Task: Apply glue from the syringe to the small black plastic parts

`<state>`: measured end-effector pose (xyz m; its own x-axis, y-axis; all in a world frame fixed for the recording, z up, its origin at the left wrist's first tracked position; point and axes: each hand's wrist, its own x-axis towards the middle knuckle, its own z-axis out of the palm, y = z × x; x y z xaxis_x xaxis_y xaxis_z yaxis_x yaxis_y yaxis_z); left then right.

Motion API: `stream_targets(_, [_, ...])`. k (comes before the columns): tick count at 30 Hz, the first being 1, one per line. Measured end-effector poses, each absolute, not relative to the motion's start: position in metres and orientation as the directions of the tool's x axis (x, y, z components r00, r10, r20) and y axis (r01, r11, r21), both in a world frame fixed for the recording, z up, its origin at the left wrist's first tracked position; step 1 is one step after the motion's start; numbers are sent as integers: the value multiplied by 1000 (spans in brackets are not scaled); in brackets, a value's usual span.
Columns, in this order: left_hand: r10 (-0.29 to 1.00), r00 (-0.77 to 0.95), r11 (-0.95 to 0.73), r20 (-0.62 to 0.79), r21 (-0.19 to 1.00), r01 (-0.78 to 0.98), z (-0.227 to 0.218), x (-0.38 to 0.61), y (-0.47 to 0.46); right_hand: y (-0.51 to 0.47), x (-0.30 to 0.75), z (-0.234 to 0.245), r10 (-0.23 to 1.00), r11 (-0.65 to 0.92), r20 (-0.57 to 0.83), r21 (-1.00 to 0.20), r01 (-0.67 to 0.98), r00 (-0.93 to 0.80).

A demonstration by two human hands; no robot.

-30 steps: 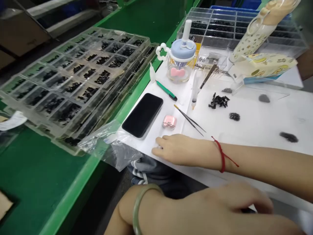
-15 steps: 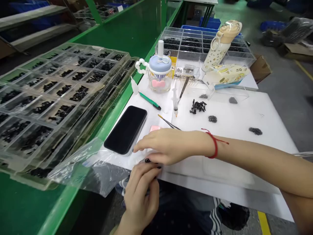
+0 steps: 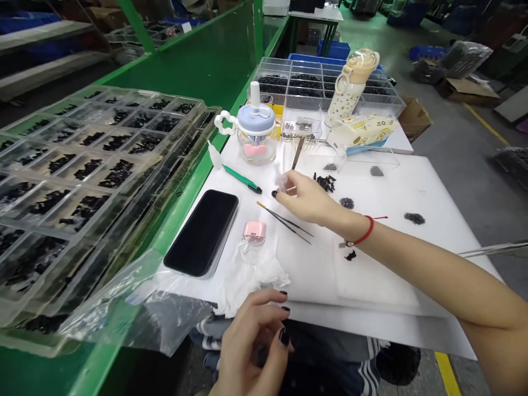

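My right hand (image 3: pixel 307 201) reaches across the white work board (image 3: pixel 412 181) and pinches a small clear item, apparently the clear syringe (image 3: pixel 284 182), between thumb and fingertips. Thin tweezers (image 3: pixel 284 223) lie just under it, and a heap of small black parts (image 3: pixel 325 181) is right behind it. My left hand (image 3: pixel 256 341) hovers below the board's near edge with its fingers loosely curled and apart, holding nothing. A crumpled clear wrap (image 3: pixel 251 269) lies just above it, next to a pink earbud case (image 3: pixel 254 231) and a black phone (image 3: pixel 202 231).
Clear compartment trays (image 3: pixel 82 165) of black parts fill the green bench on the left, with a plastic bag (image 3: pixel 136 308) at their corner. A lidded cup (image 3: pixel 256 132), green pen (image 3: pixel 241 179), patterned bottle (image 3: pixel 350 88) and a divided box (image 3: pixel 322 82) stand at the back.
My right hand left the near edge beside the phone and moved back toward the cup, pinching the clear item. My left hand dropped lower. The crumpled wrap now shows near the earbud case.
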<state>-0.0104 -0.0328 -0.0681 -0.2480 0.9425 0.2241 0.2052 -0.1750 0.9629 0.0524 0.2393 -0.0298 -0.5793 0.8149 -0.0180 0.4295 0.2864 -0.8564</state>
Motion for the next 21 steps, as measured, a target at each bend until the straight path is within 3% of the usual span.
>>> stream_targets(4, [909,-278,-200,311,910,363,-59,3,-24,239,45,-18,864,157,-21,-938,309,-503])
stream_targets(8, [860,-90,-369,501,735,568,-50,8,6,230,82,23,863,102,33,-989,111,-504])
stream_targets(11, [855,36,-377,517,572,728,-45,11,34,219,135,45,819,-4,30,-998,-59,-573])
stream_targets(13, [857,90,-381,508,507,773,-44,16,50,212,169,44,852,5,53,-996,-93,-520])
stream_targets(18, [875,164,-378,455,433,818,-38,33,78,200,213,-6,846,58,37,-998,22,-531])
stream_targets(21, [887,102,-373,450,568,734,-25,35,74,192,217,-29,828,47,22,-998,30,-560])
